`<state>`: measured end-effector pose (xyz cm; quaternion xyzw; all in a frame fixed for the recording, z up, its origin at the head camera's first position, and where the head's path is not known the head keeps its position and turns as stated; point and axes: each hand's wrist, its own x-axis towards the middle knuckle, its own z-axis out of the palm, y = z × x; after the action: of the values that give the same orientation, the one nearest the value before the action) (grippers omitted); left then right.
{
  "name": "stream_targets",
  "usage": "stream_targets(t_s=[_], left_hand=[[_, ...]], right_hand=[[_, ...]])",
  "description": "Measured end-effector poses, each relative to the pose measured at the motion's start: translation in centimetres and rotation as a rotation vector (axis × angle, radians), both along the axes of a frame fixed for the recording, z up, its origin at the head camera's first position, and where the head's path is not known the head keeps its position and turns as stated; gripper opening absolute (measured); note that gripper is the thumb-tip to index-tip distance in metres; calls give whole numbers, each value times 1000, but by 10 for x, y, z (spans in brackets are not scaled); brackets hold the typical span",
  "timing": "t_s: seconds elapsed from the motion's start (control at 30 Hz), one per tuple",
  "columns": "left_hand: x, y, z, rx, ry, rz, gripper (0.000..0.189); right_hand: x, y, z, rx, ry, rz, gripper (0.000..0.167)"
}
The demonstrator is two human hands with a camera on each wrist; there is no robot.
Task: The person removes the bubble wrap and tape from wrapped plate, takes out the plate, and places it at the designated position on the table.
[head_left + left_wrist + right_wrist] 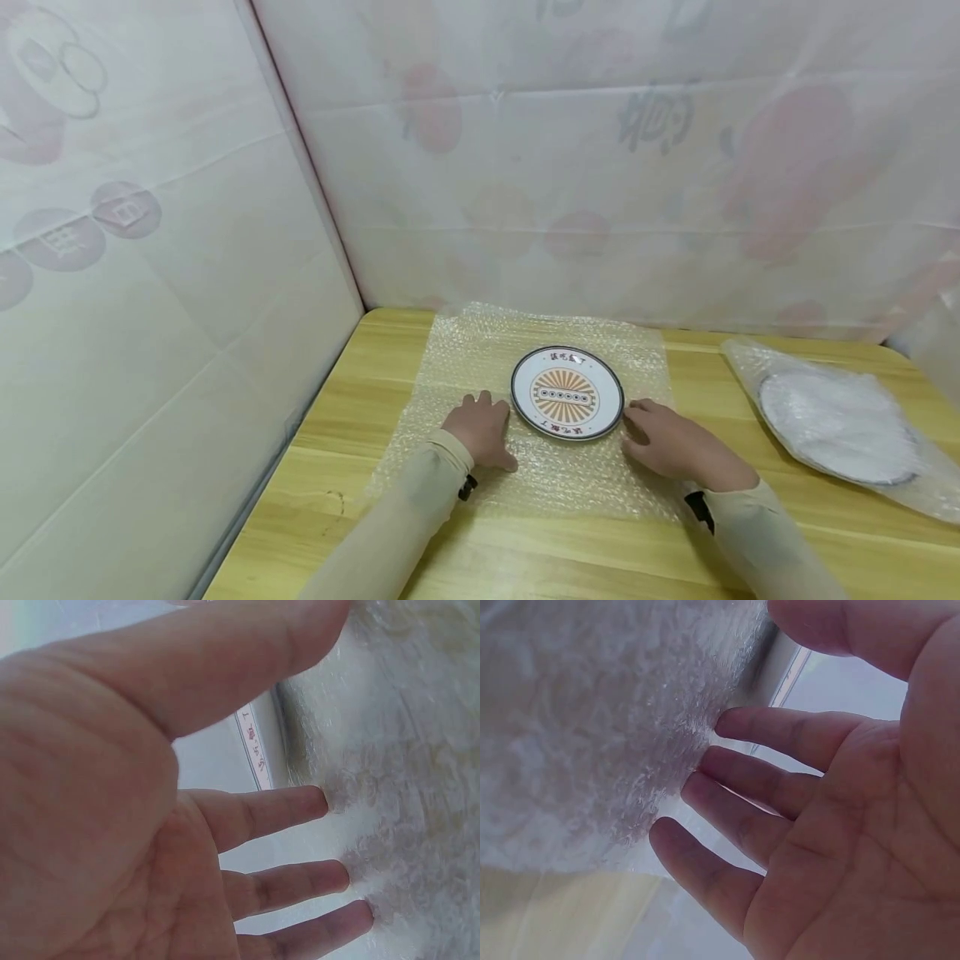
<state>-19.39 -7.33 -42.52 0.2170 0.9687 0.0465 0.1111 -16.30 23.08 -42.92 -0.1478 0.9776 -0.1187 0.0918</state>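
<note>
Head view: wooden table (300, 533) set against printed fabric walls (510, 275).
Plate (567, 393): white, dark-rimmed, orange sunburst at centre; lies flat, face up, on bubble wrap (577, 479), between left hand (477, 429) and right hand (675, 442).
Wrap position: spread over table; extends past plate on all sides.
Left hand state: wide; fingers extended and spread, thumb apart; fingertips at wrap surface, near plate's left rim.
Right hand state: fingers nearly straight, narrow gaps between them; fingertips at wrap surface, just beside plate's right rim. Rim contact: cannot tell.
Wrist wear: light sleeves (405, 517), black bands (700, 510).
Translucent package (840, 417): right side of table, well apart from plate; curved dark edge visible inside.
</note>
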Motion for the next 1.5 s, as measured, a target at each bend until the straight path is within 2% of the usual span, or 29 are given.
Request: stream_targets(t_s=[0.17,0.3,0.47,0.83,0.93,1.0,1.07,1.13,1.23,1.33,1.5], left_hand=[[-3,-1,1,-10,15,-22,66],[-5,-1,1,-13,21,-22,66],[-1,1,0,-7,15,-12,71],[8,7,2,-54,63,9,63],[10,8,2,-66,72,12,63],[11,8,1,-72,79,11,64],[11,8,1,-74,84,7,65],[11,8,0,-75,85,0,64],[9,8,-1,-69,80,-8,63],[7,7,-2,-59,67,-10,60],[6,6,-3,-50,52,-12,61]], right_hand=[[2,1,2,3,4,5,57],[1,3,6,-5,15,12,51],[-1,3,2,-1,31,27,44],[-2,-1,0,29,74,24,32],[-3,-5,0,-39,70,-17,19],[-4,-7,-1,-102,63,-60,17],[-5,-9,-2,-167,37,-95,25],[-6,-10,-2,-227,8,-120,42],[-7,-11,-4,-324,-49,-116,59],[-9,-10,-7,-401,-90,-114,60],[-9,-7,-3,-492,-166,-180,54]])
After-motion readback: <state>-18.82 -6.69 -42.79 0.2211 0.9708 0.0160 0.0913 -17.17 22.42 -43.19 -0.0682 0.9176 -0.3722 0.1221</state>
